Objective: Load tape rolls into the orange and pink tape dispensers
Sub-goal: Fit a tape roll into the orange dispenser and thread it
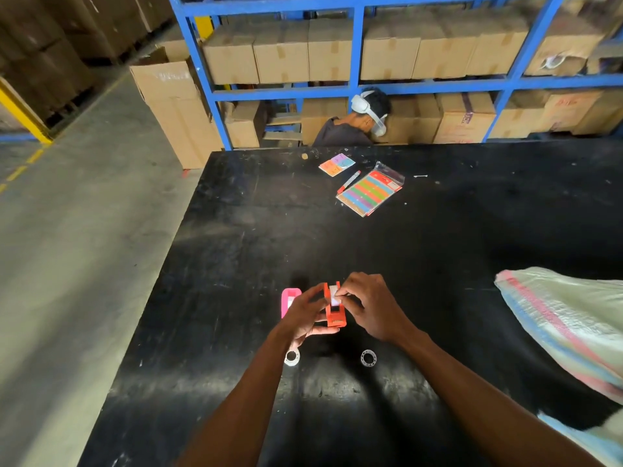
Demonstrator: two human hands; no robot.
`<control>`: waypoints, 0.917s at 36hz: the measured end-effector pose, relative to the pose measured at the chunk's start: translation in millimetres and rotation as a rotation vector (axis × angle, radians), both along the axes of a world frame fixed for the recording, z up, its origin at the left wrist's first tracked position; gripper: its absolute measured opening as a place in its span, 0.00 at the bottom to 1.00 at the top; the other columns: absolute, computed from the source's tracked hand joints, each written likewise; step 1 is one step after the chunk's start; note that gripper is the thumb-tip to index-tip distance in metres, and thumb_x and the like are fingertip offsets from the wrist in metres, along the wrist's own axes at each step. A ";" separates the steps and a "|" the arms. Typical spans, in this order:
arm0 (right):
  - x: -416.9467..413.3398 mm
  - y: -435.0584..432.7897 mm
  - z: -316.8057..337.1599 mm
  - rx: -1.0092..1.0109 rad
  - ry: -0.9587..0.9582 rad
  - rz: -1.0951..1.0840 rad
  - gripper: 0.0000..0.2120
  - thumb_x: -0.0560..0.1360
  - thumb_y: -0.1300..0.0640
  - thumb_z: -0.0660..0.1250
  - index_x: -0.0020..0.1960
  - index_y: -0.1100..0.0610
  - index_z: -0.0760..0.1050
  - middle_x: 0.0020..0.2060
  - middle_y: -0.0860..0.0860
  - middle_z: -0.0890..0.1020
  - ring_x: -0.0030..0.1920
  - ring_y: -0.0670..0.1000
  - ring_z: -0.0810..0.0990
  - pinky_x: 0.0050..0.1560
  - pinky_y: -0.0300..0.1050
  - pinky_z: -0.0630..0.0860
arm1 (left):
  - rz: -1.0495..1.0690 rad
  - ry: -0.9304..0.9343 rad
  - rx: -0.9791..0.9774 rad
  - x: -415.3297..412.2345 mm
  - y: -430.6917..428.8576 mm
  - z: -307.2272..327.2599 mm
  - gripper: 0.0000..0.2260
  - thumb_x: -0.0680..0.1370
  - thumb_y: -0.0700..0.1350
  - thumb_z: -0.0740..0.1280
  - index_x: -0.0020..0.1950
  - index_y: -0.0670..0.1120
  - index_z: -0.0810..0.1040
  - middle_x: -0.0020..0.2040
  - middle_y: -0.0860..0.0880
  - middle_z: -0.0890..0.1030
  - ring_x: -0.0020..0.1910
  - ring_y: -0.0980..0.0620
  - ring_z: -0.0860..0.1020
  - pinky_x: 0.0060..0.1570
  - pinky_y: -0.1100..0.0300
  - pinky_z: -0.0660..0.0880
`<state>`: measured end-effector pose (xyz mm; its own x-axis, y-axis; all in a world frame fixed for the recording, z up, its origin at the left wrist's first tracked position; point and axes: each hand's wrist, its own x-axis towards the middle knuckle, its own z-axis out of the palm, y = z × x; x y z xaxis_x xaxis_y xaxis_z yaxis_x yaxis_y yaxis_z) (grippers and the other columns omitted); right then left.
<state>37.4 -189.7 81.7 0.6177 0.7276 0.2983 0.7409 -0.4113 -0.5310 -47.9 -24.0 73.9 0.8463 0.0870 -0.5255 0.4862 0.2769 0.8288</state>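
The orange tape dispenser (334,310) is held above the black table (438,251) in my left hand (305,315), which grips it from the left and below. A white tape roll (334,294) sits in its top. My right hand (369,306) pinches that roll from the right. The pink tape dispenser (289,299) stands on the table just left of my left hand, partly hidden by it. Two clear tape rolls lie flat nearer to me: one (292,357) by my left wrist, the other (367,358) under my right wrist.
A woven plastic sack (566,328) lies on the table's right side. At the far edge lie a packet of coloured strips (371,193), a red pen (349,182) and sticky notes (336,164). A person wearing a headset (357,124) sits beyond, before blue shelving (357,45) with cartons.
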 end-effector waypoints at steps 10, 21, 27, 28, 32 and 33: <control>-32.2 -13.0 -16.0 -0.020 0.041 0.022 0.01 0.76 0.52 0.69 0.46 0.48 0.80 0.43 0.41 0.78 0.43 0.42 0.75 0.52 0.46 0.70 | 0.026 0.002 0.032 3.3 3.8 -3.3 0.14 0.81 0.42 0.65 0.66 0.52 0.76 0.56 0.40 0.85 0.53 0.41 0.86 0.51 0.45 0.83; -41.4 -17.9 -27.4 -0.042 0.018 -0.047 0.04 0.75 0.52 0.71 0.48 0.49 0.82 0.42 0.43 0.76 0.43 0.42 0.72 0.50 0.46 0.72 | 0.026 0.016 0.019 2.9 1.6 -0.3 0.12 0.82 0.40 0.64 0.63 0.54 0.75 0.56 0.41 0.84 0.54 0.40 0.85 0.52 0.43 0.83; -41.5 -16.7 -33.0 -0.044 -0.033 -0.053 0.04 0.74 0.50 0.71 0.48 0.48 0.83 0.41 0.44 0.76 0.43 0.45 0.74 0.48 0.49 0.73 | 0.008 0.010 0.005 4.3 2.7 -0.4 0.15 0.82 0.42 0.64 0.68 0.52 0.73 0.59 0.38 0.83 0.56 0.39 0.84 0.58 0.38 0.80; -41.9 -17.2 -33.7 -0.041 -0.031 -0.053 0.05 0.75 0.49 0.70 0.48 0.48 0.83 0.41 0.43 0.76 0.43 0.45 0.74 0.48 0.48 0.72 | 0.006 0.011 0.004 4.6 2.9 0.3 0.14 0.82 0.42 0.64 0.67 0.53 0.73 0.59 0.38 0.83 0.56 0.39 0.84 0.58 0.37 0.79; -43.3 -20.6 -32.4 0.053 0.036 -0.119 0.04 0.74 0.51 0.72 0.43 0.50 0.82 0.38 0.43 0.75 0.40 0.44 0.73 0.46 0.45 0.70 | 0.025 0.009 -0.016 5.5 5.5 2.4 0.11 0.83 0.40 0.63 0.62 0.54 0.75 0.57 0.39 0.83 0.55 0.39 0.84 0.55 0.40 0.81; -42.5 -21.3 -32.2 0.104 0.082 -0.161 0.05 0.74 0.54 0.72 0.40 0.52 0.80 0.38 0.43 0.75 0.39 0.44 0.74 0.44 0.45 0.70 | 0.024 0.008 -0.021 5.7 5.8 3.1 0.12 0.83 0.40 0.63 0.62 0.54 0.74 0.58 0.39 0.82 0.55 0.39 0.84 0.55 0.40 0.81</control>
<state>-5.0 -211.0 49.5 0.7486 0.5856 0.3110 0.6229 -0.4603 -0.6326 -42.2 -18.2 77.0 0.8399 0.0960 -0.5342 0.4859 0.3058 0.8188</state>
